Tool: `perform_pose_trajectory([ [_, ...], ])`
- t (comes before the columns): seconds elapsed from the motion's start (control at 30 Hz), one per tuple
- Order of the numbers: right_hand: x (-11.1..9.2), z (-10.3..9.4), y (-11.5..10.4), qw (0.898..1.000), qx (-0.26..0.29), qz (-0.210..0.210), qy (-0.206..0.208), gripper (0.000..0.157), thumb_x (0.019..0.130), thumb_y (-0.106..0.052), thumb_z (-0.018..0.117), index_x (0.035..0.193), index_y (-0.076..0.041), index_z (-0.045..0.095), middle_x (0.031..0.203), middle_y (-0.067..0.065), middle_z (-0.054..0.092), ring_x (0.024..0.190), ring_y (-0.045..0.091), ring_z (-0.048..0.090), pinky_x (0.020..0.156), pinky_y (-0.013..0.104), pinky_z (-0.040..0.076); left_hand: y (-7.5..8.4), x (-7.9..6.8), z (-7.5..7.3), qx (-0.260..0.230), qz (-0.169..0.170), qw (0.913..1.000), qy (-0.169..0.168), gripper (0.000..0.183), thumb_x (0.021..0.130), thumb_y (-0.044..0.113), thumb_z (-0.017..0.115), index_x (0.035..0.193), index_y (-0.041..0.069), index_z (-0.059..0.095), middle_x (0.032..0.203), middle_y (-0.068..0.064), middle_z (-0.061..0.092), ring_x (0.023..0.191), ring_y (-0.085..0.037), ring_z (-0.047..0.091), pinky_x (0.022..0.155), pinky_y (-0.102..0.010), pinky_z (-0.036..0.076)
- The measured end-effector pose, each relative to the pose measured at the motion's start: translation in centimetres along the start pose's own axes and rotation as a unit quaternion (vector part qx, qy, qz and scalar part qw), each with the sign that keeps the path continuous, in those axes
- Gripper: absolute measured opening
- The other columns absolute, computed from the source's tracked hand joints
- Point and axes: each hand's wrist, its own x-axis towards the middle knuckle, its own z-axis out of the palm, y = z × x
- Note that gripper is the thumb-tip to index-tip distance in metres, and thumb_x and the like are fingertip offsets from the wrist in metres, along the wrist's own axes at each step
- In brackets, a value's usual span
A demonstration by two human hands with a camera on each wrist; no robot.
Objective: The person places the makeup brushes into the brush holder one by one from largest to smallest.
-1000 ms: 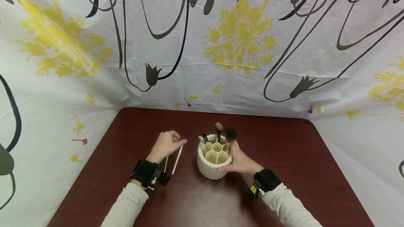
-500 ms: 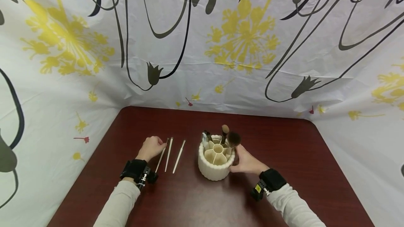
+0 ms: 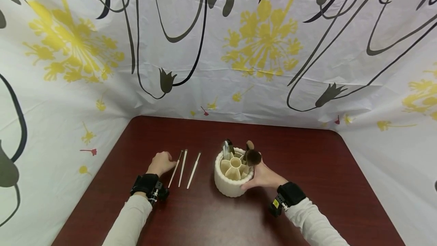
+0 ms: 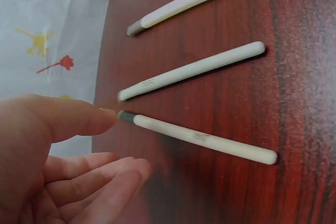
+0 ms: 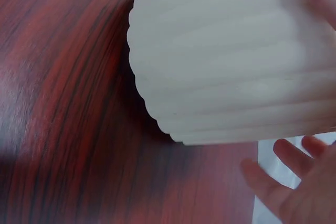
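Three slim makeup brushes with white handles lie side by side: left brush [image 3: 174,171], middle brush [image 3: 182,168], right brush [image 3: 193,171]. My left hand [image 3: 161,163] is by the bristle end of the left brush. In the left wrist view, its index fingertip is right at those dark bristles [image 4: 126,116], while the other fingers are loosely bent with nothing between them. My right hand [image 3: 265,175] grips a cream, ribbed brush holder [image 3: 228,186], thumb in front and fingers at its far right side. In the right wrist view several fingers [image 5: 268,184] are apart from its wall.
Inside the holder, petal-shaped dividers [image 3: 235,162] surround a round centre. A large fluffy brush [image 3: 253,158], a brown-tipped brush [image 3: 250,145] and some slim pieces [image 3: 226,150] stand in it. The dark red table [image 3: 218,223] meets a patterned white cloth [image 3: 191,60] at the back.
My left hand has moved left, and the left brush now lies beside the other two, let go. The holder has turned clockwise under my right hand, carrying its brushes round to the right.
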Motion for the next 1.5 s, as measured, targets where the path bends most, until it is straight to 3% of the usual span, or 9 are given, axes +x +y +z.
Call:
perform_pose_trajectory([
  [0.07,0.1,0.2,0.3,1.000,0.027,-0.010,-0.008,0.135,0.055,-0.024,0.087,0.144,-0.021,-0.015,0.147,0.013,0.022,0.130,0.027,0.026,0.103,0.026,0.022,0.0,0.0,0.2,0.000,-0.005,0.9999,-0.010,0.030,0.079,0.020,0.066,0.092,-0.007,0.061,0.084,-0.017,0.062,0.069,-0.025,0.059,0.060,-0.037,0.047],
  [0.17,0.2,0.3,0.5,0.999,0.051,-0.007,-0.012,0.135,0.055,-0.022,0.087,0.143,-0.026,-0.016,0.144,0.012,0.027,0.129,0.026,0.030,0.100,0.016,0.023,0.0,-0.1,0.4,-0.004,-0.008,0.9997,-0.022,0.030,0.079,0.018,0.066,0.095,-0.007,0.060,0.085,-0.017,0.062,0.069,-0.024,0.058,0.060,-0.036,0.046],
  [0.3,0.0,0.3,0.0,0.998,0.060,0.005,-0.016,0.133,0.056,-0.017,0.087,0.143,-0.028,-0.013,0.145,0.014,0.024,0.128,0.025,0.029,0.098,0.014,0.024,0.2,-0.1,0.7,-0.006,-0.006,0.9994,-0.033,0.029,0.078,0.016,0.067,0.095,-0.007,0.059,0.084,-0.016,0.060,0.066,-0.022,0.056,0.058,-0.034,0.044],
  [0.47,0.1,0.1,-1.5,0.995,0.100,-0.005,-0.015,0.133,0.055,-0.004,0.085,0.144,-0.022,-0.012,0.145,0.022,0.020,0.130,0.032,0.026,0.098,0.011,0.020,0.1,0.0,1.0,-0.002,-0.004,0.9994,-0.035,0.028,0.077,0.014,0.068,0.094,-0.006,0.059,0.083,-0.015,0.060,0.066,-0.022,0.055,0.057,-0.033,0.044],
  [0.6,0.2,0.0,-1.7,0.995,0.098,0.000,-0.020,0.129,0.055,-0.004,0.085,0.144,-0.018,-0.007,0.139,0.023,0.031,0.125,0.025,0.034,0.098,0.012,0.023,0.0,0.1,1.2,0.004,-0.006,0.9994,-0.033,0.028,0.076,0.014,0.069,0.093,-0.006,0.059,0.081,-0.014,0.060,0.066,-0.022,0.056,0.058,-0.034,0.045],
  [0.77,0.3,0.3,0.0,0.996,0.085,0.009,-0.026,0.125,0.056,-0.016,0.087,0.144,-0.023,-0.001,0.137,0.012,0.038,0.123,0.013,0.037,0.099,0.016,0.025,-0.1,0.2,1.4,0.015,-0.011,0.9993,-0.033,0.028,0.075,0.013,0.069,0.093,-0.006,0.060,0.082,-0.014,0.060,0.065,-0.022,0.055,0.059,-0.036,0.045],
  [1.0,0.2,-0.2,-2.5,0.993,0.115,-0.007,-0.027,0.127,0.056,0.000,0.083,0.142,-0.009,-0.010,0.135,0.021,0.038,0.122,0.029,0.038,0.098,0.014,0.025,0.2,0.2,1.4,0.008,-0.011,0.9995,-0.029,0.012,0.077,0.007,0.065,0.082,0.000,0.057,0.069,-0.007,0.056,0.058,-0.017,0.051,0.053,-0.029,0.040],
  [1.27,0.3,-0.1,-2.8,0.991,0.128,-0.011,-0.033,0.128,0.057,0.002,0.082,0.142,-0.012,-0.013,0.134,0.020,0.039,0.120,0.031,0.040,0.098,0.016,0.028,0.1,0.4,1.6,0.015,0.001,0.9995,-0.029,0.011,0.076,0.006,0.065,0.075,0.003,0.055,0.066,-0.005,0.053,0.056,-0.016,0.049,0.052,-0.028,0.037],
  [1.5,0.3,-0.1,-2.7,0.990,0.135,-0.009,-0.038,0.132,0.057,0.002,0.082,0.141,-0.018,-0.017,0.140,0.024,0.030,0.123,0.032,0.035,0.099,0.018,0.027,0.1,0.5,1.9,0.010,0.005,0.9996,-0.026,0.016,0.076,0.008,0.066,0.072,0.005,0.052,0.065,-0.005,0.050,0.055,-0.016,0.046,0.052,-0.028,0.034],
])
